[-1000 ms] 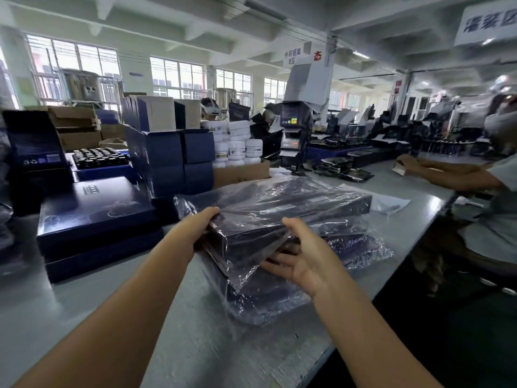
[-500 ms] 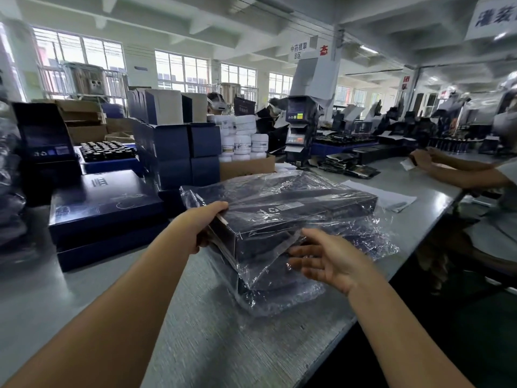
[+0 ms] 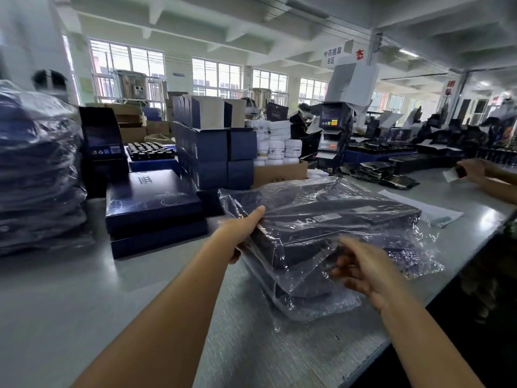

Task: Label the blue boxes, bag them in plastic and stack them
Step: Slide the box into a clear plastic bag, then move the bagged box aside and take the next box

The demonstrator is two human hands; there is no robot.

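Blue box [image 3: 321,219], bagged, at 12 o'clock atop second bagged box [image 3: 316,301]. Gripped at its 9 o'clock corner by left hand [image 3: 237,233], probably for steadying. Right hand [image 3: 363,270] loose-fingered, empty, by the plastic flap [image 3: 302,275].

The right hand [image 3: 361,270] is blurred, and the bagged stack [image 3: 36,175] runs off the left edge.

Left hand [image 3: 238,233] on bagged box [image 3: 338,229]

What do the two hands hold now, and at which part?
The left hand grips the bagged blue box at its near left corner. The right hand, blurred, has its fingers spread by the bag's loose end, holding nothing.
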